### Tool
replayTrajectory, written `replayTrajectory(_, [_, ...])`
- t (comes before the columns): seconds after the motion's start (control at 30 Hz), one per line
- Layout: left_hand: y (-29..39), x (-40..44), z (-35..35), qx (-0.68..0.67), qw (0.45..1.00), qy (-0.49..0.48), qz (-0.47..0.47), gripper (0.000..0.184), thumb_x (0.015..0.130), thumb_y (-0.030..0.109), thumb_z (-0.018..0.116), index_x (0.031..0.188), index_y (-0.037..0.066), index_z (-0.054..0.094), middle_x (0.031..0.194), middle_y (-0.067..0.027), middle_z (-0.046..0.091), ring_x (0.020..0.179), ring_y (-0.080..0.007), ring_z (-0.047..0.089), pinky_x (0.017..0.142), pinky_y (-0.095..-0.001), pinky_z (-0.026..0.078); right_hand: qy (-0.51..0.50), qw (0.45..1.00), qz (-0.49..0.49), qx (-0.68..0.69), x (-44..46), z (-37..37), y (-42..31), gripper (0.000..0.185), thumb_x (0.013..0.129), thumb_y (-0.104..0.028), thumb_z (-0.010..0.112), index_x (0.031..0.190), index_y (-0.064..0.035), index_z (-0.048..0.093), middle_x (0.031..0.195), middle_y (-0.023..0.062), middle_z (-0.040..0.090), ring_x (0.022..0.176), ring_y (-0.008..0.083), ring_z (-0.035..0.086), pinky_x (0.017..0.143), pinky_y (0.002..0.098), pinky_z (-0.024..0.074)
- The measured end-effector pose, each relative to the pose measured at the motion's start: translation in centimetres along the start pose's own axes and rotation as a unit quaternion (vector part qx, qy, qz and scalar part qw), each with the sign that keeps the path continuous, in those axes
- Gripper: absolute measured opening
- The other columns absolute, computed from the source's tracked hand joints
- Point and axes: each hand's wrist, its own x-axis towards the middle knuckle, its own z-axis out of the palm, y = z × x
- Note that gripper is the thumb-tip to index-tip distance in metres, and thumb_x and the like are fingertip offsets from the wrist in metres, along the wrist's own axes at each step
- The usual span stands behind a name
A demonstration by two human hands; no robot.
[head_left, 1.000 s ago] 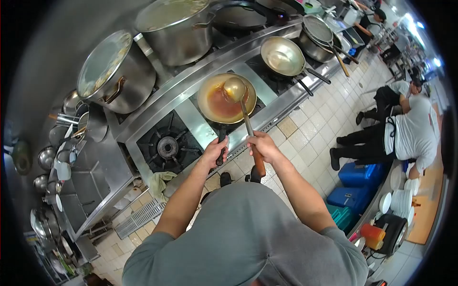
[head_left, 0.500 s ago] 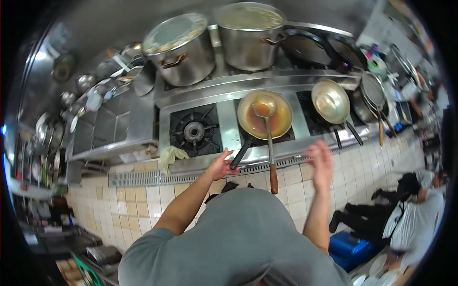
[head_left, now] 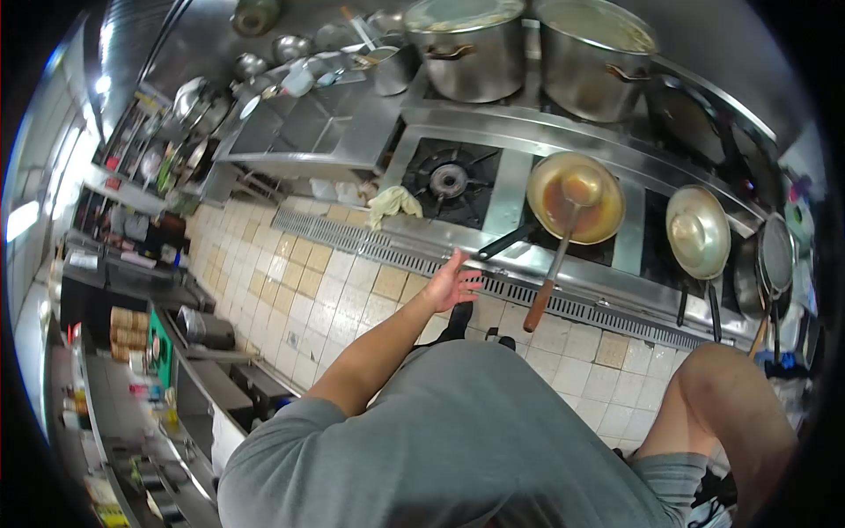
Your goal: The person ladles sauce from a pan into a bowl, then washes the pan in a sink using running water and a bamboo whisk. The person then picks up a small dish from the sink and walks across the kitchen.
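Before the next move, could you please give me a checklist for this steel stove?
1. Round golden metal pan seated on the stove: ok.
2. Long metal ladle held: not ok; it rests unheld in the pan, brown wooden handle past the front edge.
3. Left hand on the black pan handle: not ok; open beside its end.
4. Right hand free: cannot tell; out of view.
5. Crumpled pale cloth away from the pan: ok; by the bare black burner.
6. Flame under the pan: cannot tell; hidden.

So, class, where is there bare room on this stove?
The steel strip between burner and filled pan, though a handle crosses its front; another strip between filled pan and pale pan. Crowded: the right end, by the strainer; the back, with stockpots.
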Motion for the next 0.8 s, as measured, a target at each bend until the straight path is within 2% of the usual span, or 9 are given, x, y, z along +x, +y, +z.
replayTrajectory(0.2, [-4.3,-2.4,-6.1,-0.026,0.999,0.038,0.017,0.102,0.088,0.083,0.043,0.162,0.022,0.011,0.152,-0.0199,0.041,0.127,-0.0365,0.052,0.102,-0.0545,0.047,-0.045,0.998,-0.037,0.03,1.8,2.7,0.8,0.053,0.098,-0.023,0.049,0.151,-0.0259,0.046,0.16,0.0145,0.03,0.146,0.0307,0.032,0.114,0.0521,0.0345])
replayTrajectory(0.33, [-9.9,-5.8,-16.5,0.061,0.98,0.189,0.019,0.083,0.096,0.074,0.039,0.158,0.021,0.025,0.15,-0.0198,0.045,0.128,-0.0361,0.054,0.095,-0.052,0.052,-0.053,0.997,-0.033,0.033,3.1,4.6,0.7,0.052,0.098,-0.023,0.049,0.15,-0.0255,0.047,0.16,0.0146,0.03,0.146,0.0311,0.032,0.114,0.0524,0.0344])
replayTrajectory(0.37, [-13.2,-5.7,-22.8,0.057,0.979,0.193,-0.012,0.083,0.096,0.074,0.038,0.157,0.019,0.027,0.146,-0.0188,0.049,0.122,-0.0363,0.057,0.091,-0.0526,0.054,-0.064,0.997,-0.028,0.038,4.0,5.2,0.8,0.052,0.098,-0.023,0.049,0.15,-0.0255,0.047,0.16,0.0146,0.03,0.146,0.0312,0.032,0.114,0.0525,0.0343])
replayTrajectory(0.5, [-16.1,-14.6,-30.8,0.141,0.9,0.4,-0.098,0.089,0.093,0.075,0.041,0.155,0.012,0.032,0.132,-0.0183,0.056,0.105,-0.0391,0.062,0.075,-0.0544,0.056,-0.027,0.998,-0.047,0.026,7.2,7.6,-0.4,0.052,0.098,-0.023,0.049,0.15,-0.0251,0.047,0.16,0.0147,0.029,0.147,0.0316,0.031,0.115,0.0528,0.0342])
replayTrajectory(0.53, [-13.8,-18.1,-27.8,0.132,0.897,0.401,-0.133,0.092,0.093,0.078,0.035,0.158,0.014,0.023,0.143,-0.0241,0.051,0.108,-0.0398,0.062,0.088,-0.0558,0.053,-0.015,0.998,-0.058,0.026,8.6,8.2,-0.7,0.052,0.098,-0.022,0.049,0.15,-0.0251,0.047,0.16,0.0147,0.029,0.147,0.0317,0.031,0.115,0.0529,0.0342])
replayTrajectory(0.57, [-14.0,-19.9,-30.7,0.105,0.896,0.416,-0.119,0.092,0.093,0.078,0.035,0.158,0.014,0.023,0.143,-0.0241,0.051,0.108,-0.0398,0.062,0.088,-0.0558,0.053,-0.001,0.998,-0.065,0.027,9.8,9.0,-1.0,0.052,0.098,-0.022,0.049,0.15,-0.025,0.047,0.16,0.0148,0.029,0.147,0.0318,0.031,0.115,0.0529,0.0342])
replayTrajectory(0.63, [-17.6,-21.5,-35.9,0.081,0.878,0.459,-0.109,0.089,0.093,0.075,0.041,0.157,0.016,0.026,0.124,-0.0196,0.06,0.1,-0.0403,0.064,0.078,-0.0642,0.053,0.022,0.997,-0.07,0.037,12.4,11.1,-1.2,0.051,0.098,-0.022,0.049,0.15,-0.0248,0.048,0.161,0.0148,0.029,0.147,0.0319,0.031,0.115,0.0531,0.0341])
replayTrajectory(0.67, [-18.6,-22.1,-38.0,0.068,0.879,0.46,-0.108,0.087,0.094,0.072,0.042,0.157,0.016,0.023,0.12,-0.0194,0.062,0.098,-0.04,0.066,0.082,-0.0647,0.052,0.053,0.995,-0.07,0.039,13.8,12.5,-1.0,0.051,0.098,-0.022,0.048,0.15,-0.0247,0.048,0.161,0.0148,0.029,0.147,0.032,0.031,0.115,0.0532,0.0341])
replayTrajectory(0.8, [-16.4,-26.4,-40.8,0.129,0.875,0.464,-0.047,0.081,0.092,0.069,0.052,0.144,0.006,0.05,0.131,-0.0219,0.063,0.114,-0.0386,0.065,0.099,-0.0514,0.05,0.257,0.953,-0.074,0.142,18.8,23.5,-0.7,0.051,0.099,-0.026,0.05,0.15,-0.0239,0.047,0.162,0.0139,0.027,0.15,0.0341,0.026,0.117,0.0561,0.0308])
